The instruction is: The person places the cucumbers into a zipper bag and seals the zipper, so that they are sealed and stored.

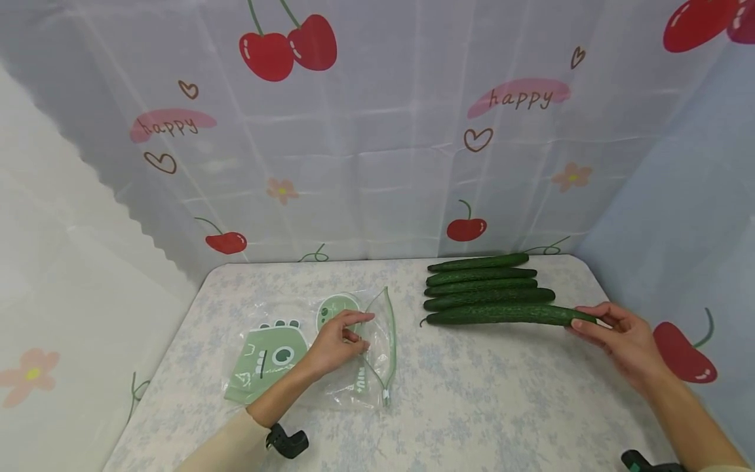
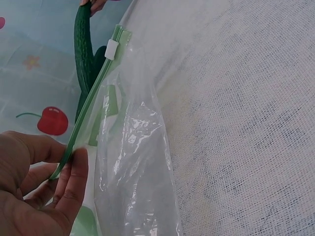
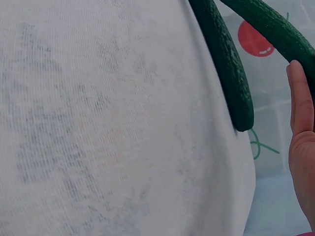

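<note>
A clear zip bag point(image 1: 377, 367) with green monster prints lies flat, its mouth facing right. My left hand point(image 1: 337, 344) is over the mouth; in the left wrist view the thumb and fingers pinch its green zip edge point(image 2: 93, 101), with a white slider point(image 2: 111, 49) further along. My right hand point(image 1: 625, 344) holds the right end of a long dark green cucumber point(image 1: 501, 314) between thumb and fingers. That cucumber is the nearest of a row, and its thin curled tip points left. In the right wrist view, the held cucumber point(image 3: 275, 29) appears above another cucumber's end point(image 3: 229, 69).
Several more cucumbers point(image 1: 480, 278) lie side by side at the back right of the table point(image 1: 472, 393), which has a pale patterned cloth. A curtain point(image 1: 383, 196) with cherry prints hangs behind the table and along its sides.
</note>
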Available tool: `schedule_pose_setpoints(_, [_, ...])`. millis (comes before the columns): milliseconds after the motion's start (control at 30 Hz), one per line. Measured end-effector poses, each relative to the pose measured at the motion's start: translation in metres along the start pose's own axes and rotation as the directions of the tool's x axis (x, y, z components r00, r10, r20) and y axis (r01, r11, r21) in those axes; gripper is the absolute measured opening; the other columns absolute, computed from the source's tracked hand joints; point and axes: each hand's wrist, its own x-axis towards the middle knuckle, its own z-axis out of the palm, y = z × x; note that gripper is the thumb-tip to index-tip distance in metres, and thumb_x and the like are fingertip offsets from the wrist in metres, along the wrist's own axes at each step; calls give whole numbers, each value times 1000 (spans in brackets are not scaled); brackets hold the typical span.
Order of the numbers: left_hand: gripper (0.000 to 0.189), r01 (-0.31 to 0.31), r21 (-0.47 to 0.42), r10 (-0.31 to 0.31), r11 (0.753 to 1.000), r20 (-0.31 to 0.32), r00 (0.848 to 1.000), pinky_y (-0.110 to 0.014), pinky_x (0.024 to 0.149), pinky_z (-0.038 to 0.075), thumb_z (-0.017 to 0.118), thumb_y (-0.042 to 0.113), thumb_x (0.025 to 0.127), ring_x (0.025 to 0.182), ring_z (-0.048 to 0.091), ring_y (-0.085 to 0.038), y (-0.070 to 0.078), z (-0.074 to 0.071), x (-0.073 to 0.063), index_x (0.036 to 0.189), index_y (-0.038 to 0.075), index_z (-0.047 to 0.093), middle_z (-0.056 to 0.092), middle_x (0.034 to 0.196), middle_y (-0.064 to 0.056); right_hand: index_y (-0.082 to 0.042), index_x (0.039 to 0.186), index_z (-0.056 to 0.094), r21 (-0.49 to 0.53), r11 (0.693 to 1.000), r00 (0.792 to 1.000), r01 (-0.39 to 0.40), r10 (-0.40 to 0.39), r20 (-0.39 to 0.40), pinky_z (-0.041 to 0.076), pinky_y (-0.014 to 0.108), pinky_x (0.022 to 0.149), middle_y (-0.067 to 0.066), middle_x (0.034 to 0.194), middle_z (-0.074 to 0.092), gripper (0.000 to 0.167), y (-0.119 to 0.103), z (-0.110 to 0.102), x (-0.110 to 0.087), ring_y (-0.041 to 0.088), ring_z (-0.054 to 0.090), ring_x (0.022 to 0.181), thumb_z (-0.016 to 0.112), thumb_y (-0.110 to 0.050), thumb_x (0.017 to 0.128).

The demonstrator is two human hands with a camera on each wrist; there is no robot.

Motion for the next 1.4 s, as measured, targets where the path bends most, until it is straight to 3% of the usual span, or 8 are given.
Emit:
schedule_pose_setpoints(167, [55,-3,6,3,1000,6,1000,-19,72,56,79,1,92,89,67,-10,1,0,1,145,7,68,62,147,-12,-5,107,74,93,993,996,69,-73,44,65,36,89,0,117,77,37,5,11,1,16,79,98,51,23,100])
schedule_pose_setpoints(400, [55,-1,-4,2,1000,14,1000,-18,73,56,80,-1,90,89,67,-13,2,2,2,143,6,69,63,146,-14,-6,107,73,82,990,990,113,-119,78,65,36,90,0,118,75,38,13,36,13,15,77,98,51,24,100])
schedule_pose_setpoints(567, [54,-8,-12,8,1000,28,1000,-19,72,56,80,0,90,87,67,-10,3,5,1,143,7,70,63,146,-12,-7,108,73,51,995,991,88,-92,92,65,34,92,-2,122,71,34,24,50,22,13,78,98,56,20,100])
schedule_pose_setpoints(800, [54,-51,-4,51,999,71,996,-19,77,58,79,2,92,90,69,-8,7,8,-1,144,12,69,63,146,-9,-8,105,72,-20,998,997,53,-52,50,65,34,92,-4,120,71,26,45,71,32,11,77,101,64,16,99])
schedule_pose_setpoints(1400, [55,-78,-30,81,996,97,992,-19,78,60,78,1,93,91,68,-8,20,10,-2,146,8,67,59,154,-10,-12,103,74,72,997,1000,-1,0,20,65,40,94,-3,113,73,25,84,133,55,14,78,98,72,12,95])
